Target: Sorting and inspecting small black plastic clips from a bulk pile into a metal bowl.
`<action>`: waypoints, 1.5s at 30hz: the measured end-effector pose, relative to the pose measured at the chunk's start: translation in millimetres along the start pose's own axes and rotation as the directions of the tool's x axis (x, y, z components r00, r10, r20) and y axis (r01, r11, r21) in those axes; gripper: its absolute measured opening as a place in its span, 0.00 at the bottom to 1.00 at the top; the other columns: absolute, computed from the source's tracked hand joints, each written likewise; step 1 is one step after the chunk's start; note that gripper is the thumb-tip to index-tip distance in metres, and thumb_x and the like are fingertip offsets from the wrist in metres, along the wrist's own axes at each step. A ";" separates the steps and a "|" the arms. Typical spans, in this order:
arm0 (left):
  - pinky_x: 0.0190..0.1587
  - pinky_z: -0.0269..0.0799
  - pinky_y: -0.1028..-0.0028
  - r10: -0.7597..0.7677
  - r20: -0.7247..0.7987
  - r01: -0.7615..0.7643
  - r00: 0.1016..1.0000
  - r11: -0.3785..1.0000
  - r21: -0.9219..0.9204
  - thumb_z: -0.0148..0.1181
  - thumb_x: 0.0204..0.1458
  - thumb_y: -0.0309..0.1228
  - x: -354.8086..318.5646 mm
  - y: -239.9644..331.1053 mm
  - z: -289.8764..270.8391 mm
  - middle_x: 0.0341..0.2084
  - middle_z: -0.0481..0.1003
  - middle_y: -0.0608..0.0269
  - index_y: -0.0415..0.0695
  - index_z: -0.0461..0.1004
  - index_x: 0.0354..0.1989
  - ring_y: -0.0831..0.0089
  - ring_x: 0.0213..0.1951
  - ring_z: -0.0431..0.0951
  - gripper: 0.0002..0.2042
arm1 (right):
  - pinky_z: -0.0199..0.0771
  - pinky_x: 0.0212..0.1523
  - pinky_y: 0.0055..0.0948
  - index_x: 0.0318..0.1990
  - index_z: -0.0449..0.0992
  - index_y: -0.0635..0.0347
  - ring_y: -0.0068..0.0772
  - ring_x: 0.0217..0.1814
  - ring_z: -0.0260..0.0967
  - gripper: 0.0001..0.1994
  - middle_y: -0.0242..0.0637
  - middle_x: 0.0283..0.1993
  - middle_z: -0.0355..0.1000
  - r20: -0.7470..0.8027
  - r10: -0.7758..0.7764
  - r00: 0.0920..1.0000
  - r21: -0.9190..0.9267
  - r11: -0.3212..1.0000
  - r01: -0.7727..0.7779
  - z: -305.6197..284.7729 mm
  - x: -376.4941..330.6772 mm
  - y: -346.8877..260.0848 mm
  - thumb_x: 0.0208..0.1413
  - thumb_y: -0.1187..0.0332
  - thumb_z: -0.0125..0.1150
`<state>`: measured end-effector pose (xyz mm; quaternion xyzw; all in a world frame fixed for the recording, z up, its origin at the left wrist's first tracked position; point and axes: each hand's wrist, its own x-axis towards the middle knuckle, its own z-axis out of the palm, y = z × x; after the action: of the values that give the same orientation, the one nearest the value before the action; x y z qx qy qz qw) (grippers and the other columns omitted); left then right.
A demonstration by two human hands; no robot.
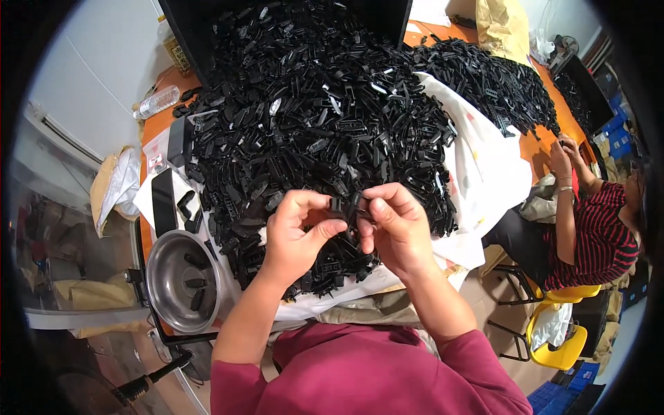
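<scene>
In front of my chest, both hands are raised over a large heap of small black plastic parts point(304, 131). My left hand point(297, 235) is closed, thumb and forefinger pinching a small black plastic part point(336, 205). Close beside it, my right hand point(398, 228) pinches another dark piece point(356, 202) between thumb and fingers. The two pieces are very near each other; whether they touch or are joined I cannot tell against the black heap. To the left of my left forearm stands a round metal bowl point(155, 280) with a few black parts inside.
A black bin point(185, 34) lies behind the heap, and white sheeting point(477, 159) spreads under it. At the left are a clear plastic bottle point(158, 102) and a dark phone-like slab point(164, 200). A co-worker point(595, 228) sits right, near a second heap point(484, 79) and yellow chairs point(560, 349).
</scene>
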<state>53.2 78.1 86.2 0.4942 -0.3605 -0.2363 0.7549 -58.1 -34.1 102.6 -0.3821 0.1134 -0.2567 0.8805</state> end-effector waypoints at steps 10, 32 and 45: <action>0.32 0.74 0.76 0.243 0.176 -0.299 0.954 0.714 0.634 0.65 0.39 0.20 -1.7 26.5 -2.6 0.30 0.75 0.59 0.38 0.75 0.35 0.76 0.29 0.76 0.12 | 0.47 0.12 0.14 0.33 0.73 0.64 0.12 0.14 0.54 0.03 0.28 0.26 0.66 -0.003 0.061 0.998 -0.502 0.863 -0.055 0.1 -0.6 -17.0 0.53 0.73 0.56; 0.34 0.68 0.73 0.221 0.020 -0.138 0.975 0.534 0.834 0.55 0.44 0.24 35.6 -23.7 -18.4 0.28 0.69 0.59 0.43 0.72 0.34 0.65 0.30 0.72 0.07 | 0.71 0.29 0.18 0.43 0.70 0.65 0.21 0.31 0.70 0.11 0.34 0.35 0.72 -0.167 -0.042 0.985 -0.700 0.709 -0.088 -34.8 0.4 11.4 0.54 0.71 0.55; 0.26 0.67 0.74 -0.120 -0.012 0.073 0.993 0.522 0.850 0.64 0.41 0.30 74.0 -12.7 -29.3 0.17 0.68 0.65 0.41 0.67 0.28 0.74 0.21 0.71 0.11 | 0.69 0.40 0.31 0.32 0.78 0.53 0.37 0.39 0.64 0.10 0.33 0.34 0.69 0.366 0.045 0.930 -0.838 -0.419 0.350 -31.1 35.1 -10.2 0.38 0.69 0.63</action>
<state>122.5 37.0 90.1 0.8120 -0.4199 -0.0849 0.3965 -44.6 -78.0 88.7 -0.9784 0.1126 -0.1232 0.1220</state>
